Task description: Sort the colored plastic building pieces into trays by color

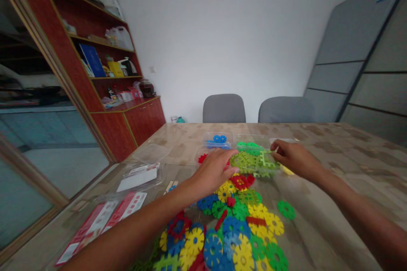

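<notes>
My right hand pinches the edge of a light green notched plastic building piece. It hangs over a clear tray where several similar light green pieces lie. My left hand is open, thumb apart from the fingers, above the near side of the trays, hiding part of one with red pieces. Nothing shows in its grasp. Closer to me spreads a mixed pile of flower-shaped plastic discs, among them a yellow disc, a blue disc and a green disc.
Behind my left hand, a clear tray holds blue pieces. Bright green pieces fill another compartment. Clear plastic packaging and red-and-white printed cards lie at left. Two grey chairs stand beyond the table.
</notes>
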Motion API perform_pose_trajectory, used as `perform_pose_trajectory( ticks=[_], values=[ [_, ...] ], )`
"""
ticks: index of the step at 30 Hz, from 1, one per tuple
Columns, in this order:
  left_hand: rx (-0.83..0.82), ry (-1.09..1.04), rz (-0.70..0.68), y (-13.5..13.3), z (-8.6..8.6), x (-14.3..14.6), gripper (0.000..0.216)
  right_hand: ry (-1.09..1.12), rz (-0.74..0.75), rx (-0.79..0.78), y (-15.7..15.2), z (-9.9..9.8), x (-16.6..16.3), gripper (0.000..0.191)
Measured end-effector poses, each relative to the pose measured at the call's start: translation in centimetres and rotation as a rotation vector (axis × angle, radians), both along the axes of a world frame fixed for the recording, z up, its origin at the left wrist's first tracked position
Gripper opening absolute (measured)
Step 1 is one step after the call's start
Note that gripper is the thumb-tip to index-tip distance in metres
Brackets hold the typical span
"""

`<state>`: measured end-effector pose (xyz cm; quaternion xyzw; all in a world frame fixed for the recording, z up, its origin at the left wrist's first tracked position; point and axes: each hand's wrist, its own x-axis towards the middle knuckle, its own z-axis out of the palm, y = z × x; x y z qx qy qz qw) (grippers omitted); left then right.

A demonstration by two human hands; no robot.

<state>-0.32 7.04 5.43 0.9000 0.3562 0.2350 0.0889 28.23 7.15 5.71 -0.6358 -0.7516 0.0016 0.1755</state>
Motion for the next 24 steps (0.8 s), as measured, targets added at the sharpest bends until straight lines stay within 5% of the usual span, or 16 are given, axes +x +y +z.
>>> perform_pose_trajectory(
  ticks=[7,12,18,24],
  values=[
    [0.045,0.139,0.057,5.9,-1.5,5.0,0.025,-0.092,-0.046,0.007,3.0,-1.7,0.5,0.017],
    [0.041,0.231,0.026,6.1,-1.9,5.2,0.006,-0.100,0.108,-0.056,2.3,-2.6,0.2,0.019],
    [0.061,0.268,-0.010,6.1,-1.3,6.5,0.023,-0.113,0.163,-0.070,2.9,-2.6,-0.5,0.033],
    [0.023,0.239,-0.142,6.0,-1.5,6.3,0.024,-0.120,0.200,-0.075,2.6,-2.4,-0.5,0.026]
  ],
)
